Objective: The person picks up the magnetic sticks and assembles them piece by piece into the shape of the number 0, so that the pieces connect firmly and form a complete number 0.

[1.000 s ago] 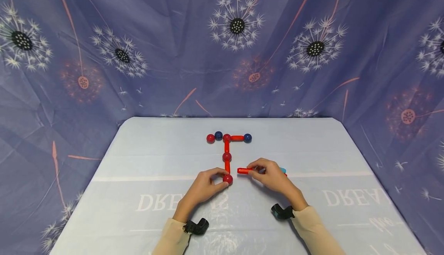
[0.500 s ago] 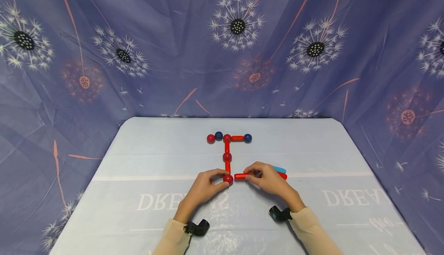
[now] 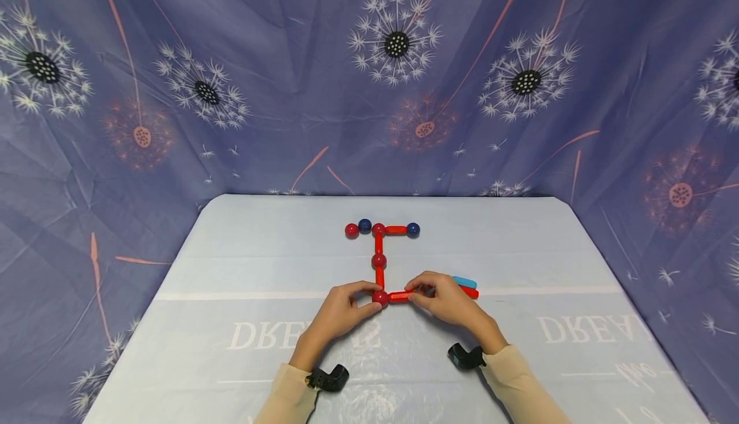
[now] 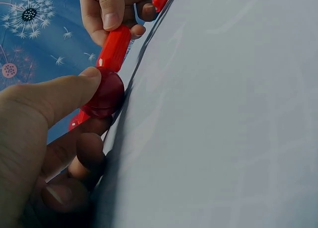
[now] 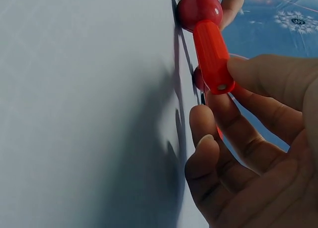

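Pale blue cloth is covering the table (image 3: pixel 231 270), and nearest the person both hands are meeting at its middle. The left hand (image 3: pixel 337 312) is pinching a red ball (image 3: pixel 379 297) between thumb and fingers, keeping it on the cloth. The right hand (image 3: pixel 447 299) is pinching a red stick (image 3: pixel 398 296) at its far end, with the near end touching that ball. Just behind the right hand a second red stick (image 3: pixel 470 292) and a light blue stick (image 3: pixel 464 281) are lying. Farther back, red sticks and balls are running from the held ball up to a row of red and dark blue balls (image 3: pixel 381 229).
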Action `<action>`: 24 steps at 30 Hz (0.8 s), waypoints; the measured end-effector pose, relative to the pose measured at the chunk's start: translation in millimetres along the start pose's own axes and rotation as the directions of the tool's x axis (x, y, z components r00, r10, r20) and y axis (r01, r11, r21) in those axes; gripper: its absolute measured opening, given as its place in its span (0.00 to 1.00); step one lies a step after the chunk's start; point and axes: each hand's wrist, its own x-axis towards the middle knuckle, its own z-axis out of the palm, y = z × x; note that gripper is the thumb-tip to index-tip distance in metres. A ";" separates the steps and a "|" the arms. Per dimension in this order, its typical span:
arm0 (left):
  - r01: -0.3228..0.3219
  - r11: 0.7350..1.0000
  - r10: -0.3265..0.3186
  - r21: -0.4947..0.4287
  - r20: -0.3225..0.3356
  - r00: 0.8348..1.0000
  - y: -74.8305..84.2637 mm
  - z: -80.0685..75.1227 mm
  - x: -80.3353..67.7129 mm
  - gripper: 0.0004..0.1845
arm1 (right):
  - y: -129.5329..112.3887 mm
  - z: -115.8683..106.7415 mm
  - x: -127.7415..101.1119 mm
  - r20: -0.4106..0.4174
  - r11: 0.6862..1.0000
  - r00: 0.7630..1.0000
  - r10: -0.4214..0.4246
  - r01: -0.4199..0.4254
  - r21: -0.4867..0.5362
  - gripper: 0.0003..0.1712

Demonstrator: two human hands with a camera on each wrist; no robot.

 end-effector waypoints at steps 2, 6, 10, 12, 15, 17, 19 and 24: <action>0.000 1.000 0.000 -0.004 0.001 1.000 0.2 -0.1 -0.2 0.16 | -0.1 0.0 -0.3 0.002 1.000 1.000 0.004 -0.004 -0.001 0.07; 0.000 1.000 0.000 -0.010 0.000 1.000 0.9 -0.2 -0.4 0.16 | 0.7 -0.1 -0.9 0.001 1.000 1.000 -0.010 0.010 -0.008 0.07; -0.003 1.000 0.003 -0.009 -0.003 1.000 1.8 -0.2 -0.4 0.15 | 1.1 -0.6 -1.4 0.001 1.000 1.000 -0.018 0.018 -0.013 0.06; -0.004 1.000 0.004 -0.007 -0.004 1.000 2.2 -0.3 -0.4 0.15 | 1.4 -1.0 -1.4 0.005 1.000 1.000 -0.022 0.022 -0.019 0.06; -0.002 1.000 0.002 -0.005 -0.006 1.000 2.9 -0.4 -0.8 0.15 | 1.2 -1.6 -1.4 0.013 1.000 1.000 -0.014 0.015 -0.021 0.06; 0.000 1.000 0.000 -0.006 -0.006 1.000 3.3 -0.4 -1.1 0.15 | 0.9 -1.7 -1.4 0.019 1.000 1.000 -0.014 0.015 -0.023 0.06; 0.001 1.000 -0.001 -0.009 -0.008 1.000 3.5 -0.4 -1.5 0.15 | 0.4 -1.9 -1.7 0.026 1.000 1.000 -0.010 0.010 -0.021 0.06; -0.001 1.000 0.000 -0.011 -0.011 1.000 3.3 0.2 -1.8 0.15 | 1.0 -2.1 -2.3 0.036 1.000 0.999 -0.013 0.013 -0.019 0.05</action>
